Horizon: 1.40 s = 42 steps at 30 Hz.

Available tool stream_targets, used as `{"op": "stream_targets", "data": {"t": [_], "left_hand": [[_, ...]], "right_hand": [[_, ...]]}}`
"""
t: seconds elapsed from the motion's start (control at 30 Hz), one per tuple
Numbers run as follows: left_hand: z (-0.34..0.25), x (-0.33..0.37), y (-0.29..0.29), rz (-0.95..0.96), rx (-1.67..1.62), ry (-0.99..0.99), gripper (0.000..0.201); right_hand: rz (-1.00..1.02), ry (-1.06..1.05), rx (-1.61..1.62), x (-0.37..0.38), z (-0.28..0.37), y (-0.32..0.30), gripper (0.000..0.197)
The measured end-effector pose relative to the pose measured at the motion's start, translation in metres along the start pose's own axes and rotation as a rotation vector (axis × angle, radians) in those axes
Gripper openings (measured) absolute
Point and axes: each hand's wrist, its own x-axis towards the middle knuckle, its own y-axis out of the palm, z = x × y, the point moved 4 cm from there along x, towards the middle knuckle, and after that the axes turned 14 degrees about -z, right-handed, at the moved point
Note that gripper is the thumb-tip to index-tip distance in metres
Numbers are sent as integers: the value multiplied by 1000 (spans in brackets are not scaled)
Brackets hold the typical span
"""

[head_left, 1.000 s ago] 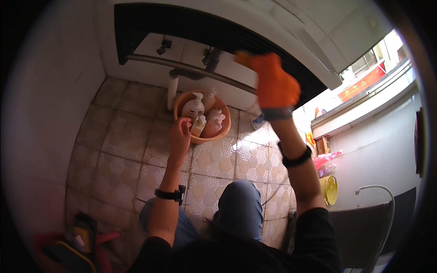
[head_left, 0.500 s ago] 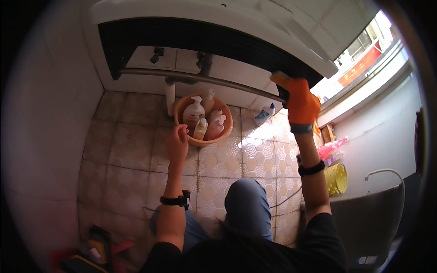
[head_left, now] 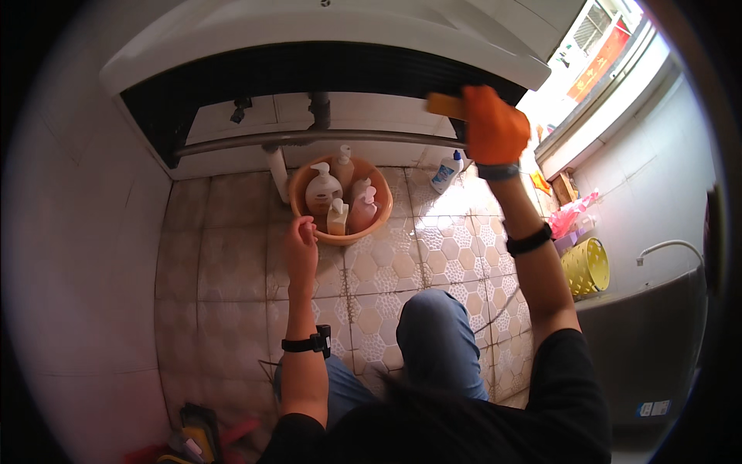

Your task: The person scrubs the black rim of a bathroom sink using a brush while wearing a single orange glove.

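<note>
Head view: yellowish block, long axis seemingly leftward

Holds a flat yellow-brown piece in the orange-gloved right hand, in front of the black panel under the white sink. Positions the bare left hand, loosely curled, just beside the orange tub of pump bottles.

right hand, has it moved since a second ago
Yes: the right hand is now farther right along the metal bar, leaving more of it visible.
</note>
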Motion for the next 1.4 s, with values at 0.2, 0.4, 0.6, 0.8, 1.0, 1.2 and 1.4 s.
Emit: {"op": "stream_targets", "data": {"t": [0.2,0.4,0.6,0.8,1.0,1.2,1.4], "left_hand": [[-13,-11,17,99,69,-26,16],[-26,-8,7,27,61,57,16],[-22,-8,25,27,-19,-22,16],[-16,-19,23,145,110,74,19],[-13,-9,1,58,52,-34,21],[-31,-25,22,173,131,58,19],[-44,-32,21,200,160,93,15]], "right_hand": [[16,-81,286,14,62,45,18],[56,-30,-25,-13,-8,6,22],[-33,-100,439,8,68,49,27],[191,192,132,-14,42,21,7],[662,643,240,-87,-49,-57,23],[498,498,398,-100,-112,-77,53],[503,305,725,-81,-144,-36,40]]}}
